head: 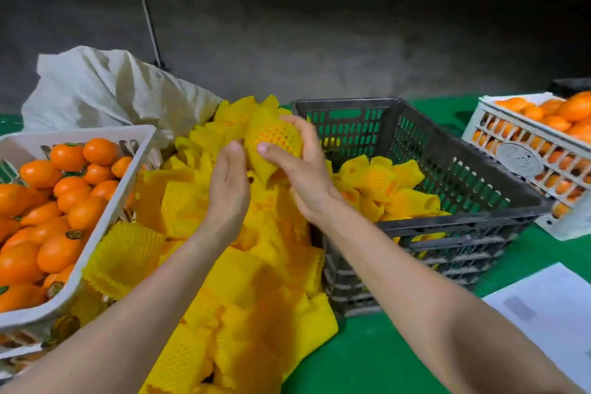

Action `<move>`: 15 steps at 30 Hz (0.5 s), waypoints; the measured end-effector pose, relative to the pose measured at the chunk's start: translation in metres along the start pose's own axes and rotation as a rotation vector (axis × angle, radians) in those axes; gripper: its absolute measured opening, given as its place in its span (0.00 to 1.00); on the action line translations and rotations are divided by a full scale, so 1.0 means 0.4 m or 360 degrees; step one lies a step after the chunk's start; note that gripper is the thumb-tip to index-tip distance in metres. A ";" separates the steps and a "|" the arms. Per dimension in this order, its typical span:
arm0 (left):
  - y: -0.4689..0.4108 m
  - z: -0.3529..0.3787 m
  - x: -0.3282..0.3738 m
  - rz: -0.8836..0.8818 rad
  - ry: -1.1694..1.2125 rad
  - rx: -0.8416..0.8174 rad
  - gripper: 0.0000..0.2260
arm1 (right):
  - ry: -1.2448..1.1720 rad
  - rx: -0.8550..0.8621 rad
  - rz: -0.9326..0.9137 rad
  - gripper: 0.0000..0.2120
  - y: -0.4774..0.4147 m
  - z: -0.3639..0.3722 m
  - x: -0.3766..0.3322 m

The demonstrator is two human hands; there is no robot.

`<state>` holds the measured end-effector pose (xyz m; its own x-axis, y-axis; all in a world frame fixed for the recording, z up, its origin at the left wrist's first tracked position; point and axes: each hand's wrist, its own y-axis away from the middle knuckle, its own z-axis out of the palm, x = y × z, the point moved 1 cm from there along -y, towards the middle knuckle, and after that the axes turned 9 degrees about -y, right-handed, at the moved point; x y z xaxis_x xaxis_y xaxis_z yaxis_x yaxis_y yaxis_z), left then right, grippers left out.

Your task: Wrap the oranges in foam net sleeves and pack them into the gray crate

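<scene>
A: Where is the orange being wrapped?

B: Up in the air, over the far end of the pile of sleeves (243,281) and just left of the gray crate (463,211). The orange (275,137) already sits inside a yellow foam net sleeve (256,120).

A: Who has hold of it?

B: The right hand (297,166) grips it, fingers curled over the top and thumb pressed across the front. The left hand (228,182) stands upright beside it, palm turned toward the orange, its tips at the sleeve's left edge. I cannot tell whether they pinch the net or only touch it.

A: And the crate?

B: Several wrapped oranges (380,182) lie on its floor, toward the near left corner.

A: What else is on the green table (367,361)?

B: A white bin (80,134) of bare oranges (64,195) at the left, touching the pile. A pale sack (105,89) behind it. Another white crate (518,153) of oranges at the far right, and a sheet of paper (550,307) near the right forearm
</scene>
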<state>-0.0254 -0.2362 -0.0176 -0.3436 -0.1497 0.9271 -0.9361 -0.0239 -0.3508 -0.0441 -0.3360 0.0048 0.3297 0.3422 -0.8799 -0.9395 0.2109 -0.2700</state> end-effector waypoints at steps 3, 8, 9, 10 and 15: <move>0.019 0.082 -0.004 0.0105 -0.0343 -0.0157 0.09 | 0.0368 0.0110 -0.0247 0.22 -0.040 -0.089 -0.063; 0.029 0.191 0.001 0.0708 -0.1064 -0.0649 0.06 | 0.1388 0.0225 -0.0177 0.24 -0.105 -0.278 -0.120; 0.027 0.202 0.004 0.0770 -0.1149 -0.0698 0.06 | 0.1646 0.0181 -0.0026 0.25 -0.119 -0.315 -0.127; 0.024 0.208 0.007 0.0793 -0.1197 -0.0707 0.06 | 0.1905 0.0085 0.0166 0.26 -0.131 -0.348 -0.129; 0.019 0.192 0.000 0.0757 -0.1194 -0.0693 0.08 | 0.2713 -0.0680 0.1083 0.32 -0.120 -0.412 -0.078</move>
<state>-0.0269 -0.3125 -0.0303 -0.6956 -0.6407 0.3252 -0.7101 0.5442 -0.4467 -0.0248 -0.5076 -0.0194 -0.2403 -0.9527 -0.1861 -0.8981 0.1454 0.4151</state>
